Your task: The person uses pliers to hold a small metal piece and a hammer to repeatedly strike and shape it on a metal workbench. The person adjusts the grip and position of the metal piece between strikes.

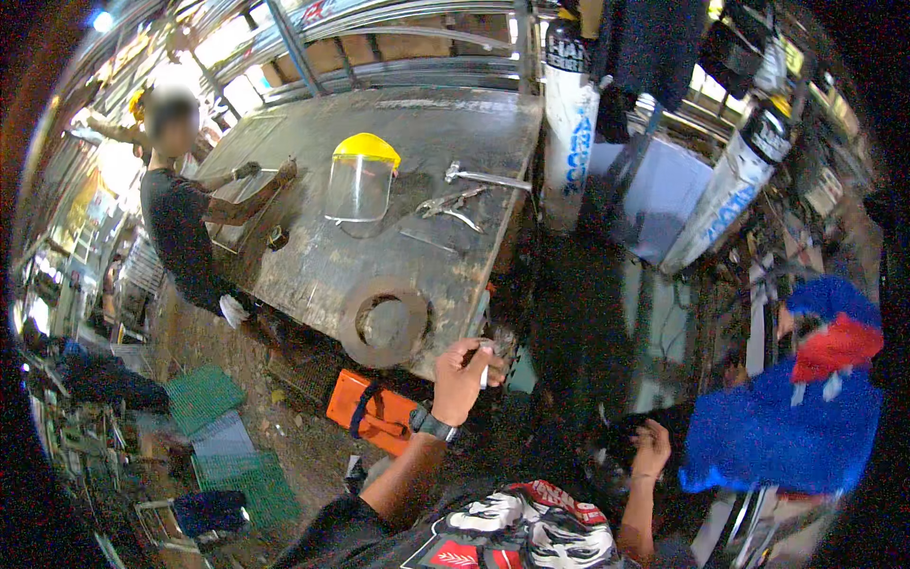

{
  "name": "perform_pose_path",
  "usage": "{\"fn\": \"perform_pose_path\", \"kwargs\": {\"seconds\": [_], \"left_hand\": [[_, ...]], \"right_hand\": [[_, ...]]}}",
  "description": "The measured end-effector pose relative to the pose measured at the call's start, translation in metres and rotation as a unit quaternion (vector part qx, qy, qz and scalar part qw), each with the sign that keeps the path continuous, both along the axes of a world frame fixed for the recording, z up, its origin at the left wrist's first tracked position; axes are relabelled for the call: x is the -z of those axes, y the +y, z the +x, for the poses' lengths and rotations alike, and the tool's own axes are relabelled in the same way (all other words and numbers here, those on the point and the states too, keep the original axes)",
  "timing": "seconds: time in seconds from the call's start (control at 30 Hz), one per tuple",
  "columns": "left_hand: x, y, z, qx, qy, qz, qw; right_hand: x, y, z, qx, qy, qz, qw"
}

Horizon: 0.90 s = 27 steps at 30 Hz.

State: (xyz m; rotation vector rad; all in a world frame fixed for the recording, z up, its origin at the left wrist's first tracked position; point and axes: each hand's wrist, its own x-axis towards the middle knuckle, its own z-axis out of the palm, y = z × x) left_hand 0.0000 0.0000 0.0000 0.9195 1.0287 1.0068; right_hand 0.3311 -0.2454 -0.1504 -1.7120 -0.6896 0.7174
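My left hand (459, 381), with a dark watch on its wrist, is closed in a pinch beside the near right corner of the metal table (313, 275). A small white stick-like piece (484, 374) shows between its fingers; its kind is unclear. Lower right, my right hand (651, 449) hangs with loosely bent fingers a little apart, and nothing shows in it. Nearest to the left hand on the tabletop lies a thick flat metal ring (358, 332). Farther back are a face shield with a yellow top (364, 180), locking pliers (453, 206), a hammer (487, 176) and a thin rod (428, 242).
An orange case (370, 412) with a dark strap sits below the table's near edge. Another person (178, 213) works over a frame at the table's left side. Tall gas cylinders (570, 142) stand beyond the right edge. A blue and red cloth (787, 417) hangs at right.
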Motion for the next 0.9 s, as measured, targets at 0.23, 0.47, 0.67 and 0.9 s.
{"fn": "perform_pose_path", "kwargs": {"seconds": [0.23, 0.47, 0.67, 0.9], "left_hand": [[-0.022, 0.118, 0.062, -0.177, 0.294, 0.259, 0.903], [-0.046, 0.166, 0.084, -0.259, 0.141, 0.084, 0.952], [-0.072, 0.194, 0.108, -0.310, 0.192, 0.117, 0.924], [-0.056, 0.240, 0.109, -0.300, 0.296, 0.099, 0.902]], "right_hand": [[-0.035, 0.194, 0.081, -0.208, -0.100, -0.148, 0.962], [-0.079, 0.413, 0.108, -0.333, -0.168, -0.103, 0.922], [-0.117, 0.550, 0.029, -0.456, -0.245, 0.039, 0.855], [-0.099, 0.624, -0.035, -0.559, -0.397, 0.100, 0.721]]}}
